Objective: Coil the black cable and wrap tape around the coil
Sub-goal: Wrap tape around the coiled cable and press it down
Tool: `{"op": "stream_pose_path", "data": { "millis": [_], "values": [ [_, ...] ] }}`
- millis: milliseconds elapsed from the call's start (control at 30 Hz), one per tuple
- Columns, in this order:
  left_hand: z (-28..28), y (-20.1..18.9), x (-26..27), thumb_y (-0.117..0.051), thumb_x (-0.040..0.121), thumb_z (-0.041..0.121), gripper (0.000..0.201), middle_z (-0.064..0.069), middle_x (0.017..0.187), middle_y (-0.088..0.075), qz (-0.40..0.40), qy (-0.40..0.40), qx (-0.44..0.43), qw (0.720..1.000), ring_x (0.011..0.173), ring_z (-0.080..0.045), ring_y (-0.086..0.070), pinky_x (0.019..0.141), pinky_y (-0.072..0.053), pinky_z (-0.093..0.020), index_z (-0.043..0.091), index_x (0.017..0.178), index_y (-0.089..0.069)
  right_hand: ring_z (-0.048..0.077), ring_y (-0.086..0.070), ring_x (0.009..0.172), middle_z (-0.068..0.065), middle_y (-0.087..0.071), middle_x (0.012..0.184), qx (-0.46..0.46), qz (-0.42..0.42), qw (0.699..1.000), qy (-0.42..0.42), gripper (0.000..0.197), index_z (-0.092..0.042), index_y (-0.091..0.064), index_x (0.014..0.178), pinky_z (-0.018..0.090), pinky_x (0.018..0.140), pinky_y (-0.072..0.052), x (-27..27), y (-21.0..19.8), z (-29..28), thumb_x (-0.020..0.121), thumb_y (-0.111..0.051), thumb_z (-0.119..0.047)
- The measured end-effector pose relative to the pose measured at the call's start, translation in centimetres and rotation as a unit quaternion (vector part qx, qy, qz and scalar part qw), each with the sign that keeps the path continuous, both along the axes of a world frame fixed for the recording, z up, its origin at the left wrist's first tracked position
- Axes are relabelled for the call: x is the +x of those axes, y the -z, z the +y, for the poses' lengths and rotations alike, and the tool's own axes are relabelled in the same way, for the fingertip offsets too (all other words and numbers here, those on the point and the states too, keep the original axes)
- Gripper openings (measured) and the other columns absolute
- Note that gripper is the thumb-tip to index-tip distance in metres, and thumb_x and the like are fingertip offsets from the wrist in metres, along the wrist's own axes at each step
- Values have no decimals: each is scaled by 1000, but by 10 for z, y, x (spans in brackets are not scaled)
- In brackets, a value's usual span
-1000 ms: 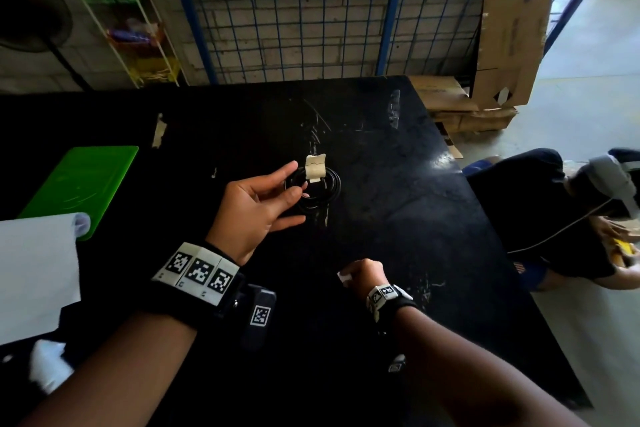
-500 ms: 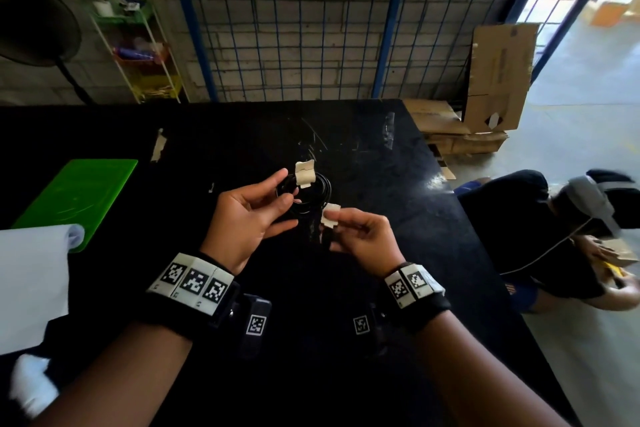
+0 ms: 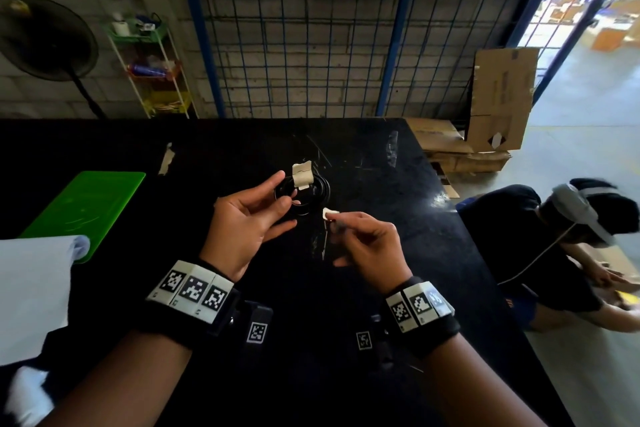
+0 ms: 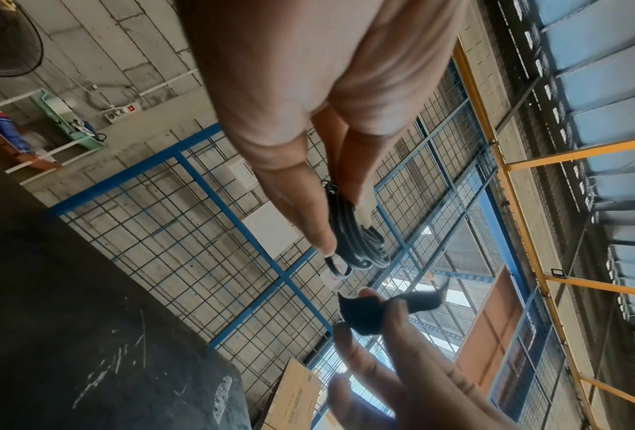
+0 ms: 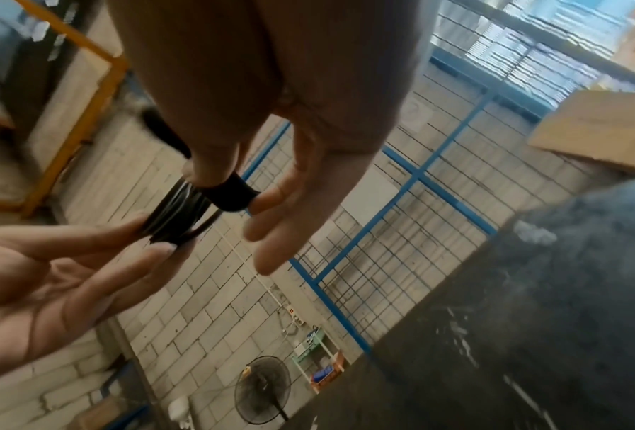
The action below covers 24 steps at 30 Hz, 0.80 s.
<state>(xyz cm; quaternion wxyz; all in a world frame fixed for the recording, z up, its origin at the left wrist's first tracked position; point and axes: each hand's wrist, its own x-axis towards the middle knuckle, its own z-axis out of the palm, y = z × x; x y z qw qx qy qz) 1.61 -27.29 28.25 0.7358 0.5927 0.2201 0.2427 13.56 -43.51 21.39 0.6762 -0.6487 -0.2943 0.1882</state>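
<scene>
You have one coil of black cable [image 3: 304,192] in play, and your left hand [image 3: 247,224] pinches its near edge between thumb and fingertips, holding it up above the black table [image 3: 381,218]. One piece of beige tape [image 3: 302,176] is already folded over the far side of the coil, its ends sticking up loose. A second, smaller piece of tape [image 3: 329,213] sits pinched at the fingertips of your right hand [image 3: 370,246], just beside the coil's right edge; whether it touches the cable cannot be told from the head view. From your left wrist the coil [image 4: 356,235] shows edge-on between your thumb and fingers, with the small tape piece [image 4: 363,314] dark against the light below it. From your right wrist the strip [image 5: 231,193] curls from your thumb to a fingertip, right up against the stacked cable loops [image 5: 178,212], while your other three fingers stretch out straight. Around you lie one green board [image 3: 83,208] at the left of the table, one white sheet [image 3: 33,291] overlapping its near corner, and one scrap of tape [image 3: 166,159] stuck to the tabletop farther back. Beyond the table stand a blue wire fence [image 3: 304,45], one floor fan [image 3: 45,42], one small shelf rack [image 3: 152,69] and leaning cardboard [image 3: 502,97]. One other person [image 3: 554,246] sits on the floor to your right.
</scene>
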Motion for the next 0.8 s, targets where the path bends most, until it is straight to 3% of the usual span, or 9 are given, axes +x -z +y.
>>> {"op": "stream_pose_path", "data": {
  "millis": [100,200,300,400,500,600,667,800],
  "values": [
    [-2,0,1,-65,86,0,42,1,94,-70,1,-5,-10,1000,105,-18,-71,89,-57,-48,17,124,-65,20,-74,69,1,-75,103,-24,-16,999,16,20,-28,-81,98,33,50,-61,-1,-4,-1,96,-68,-13],
    [-1,1,1,-66,87,3,40,2,93,-71,5,-11,-12,1000,107,-19,-70,90,-56,-49,20,122,-67,18,-69,51,0,-80,89,-35,-38,998,36,19,-28,-80,98,25,42,-54,-1,-5,-5,97,-67,-14],
    [0,0,0,-66,88,4,38,1,97,-71,9,-18,-23,1000,111,-16,-68,91,-56,-50,21,122,-68,16,-62,45,7,-76,73,-19,-54,997,52,15,-27,-79,103,22,42,-50,1,-3,-12,95,-69,-19],
    [1,0,-1,-67,87,6,38,-7,108,-70,9,-19,-31,999,112,-15,-67,91,-56,-51,21,122,-68,32,-65,48,14,-75,76,-9,-79,995,62,18,-37,-79,99,30,41,-52,2,-2,-17,95,-69,-23],
    [-1,1,0,-67,86,7,38,-14,121,-68,1,-17,-37,999,111,-14,-68,90,-56,-50,18,123,-67,22,-74,58,7,-77,82,-26,-89,995,28,25,-33,-78,101,25,40,-51,3,-3,-21,98,-66,-11],
    [-5,1,2,-66,88,5,39,-14,115,-70,-5,-17,-27,999,110,-16,-69,92,-55,-49,16,125,-66,17,-78,78,0,-76,106,-49,-120,992,-9,23,-16,-77,110,29,44,-58,4,-2,-21,95,-67,-3],
    [-7,0,2,-66,87,5,39,-8,106,-72,-4,-17,-16,1000,110,-17,-69,92,-55,-49,16,124,-66,18,-78,78,1,-74,114,-53,-130,990,-22,25,-11,-76,114,31,50,-61,5,1,-19,92,-70,-1],
    [-12,1,4,-67,87,3,39,-3,102,-74,0,-7,-3,1000,110,-16,-69,92,-56,-48,18,123,-67,18,-76,71,5,-77,104,-28,-126,991,-34,28,-11,-75,117,30,57,-61,6,0,-11,90,-74,-4]
  ]
}}
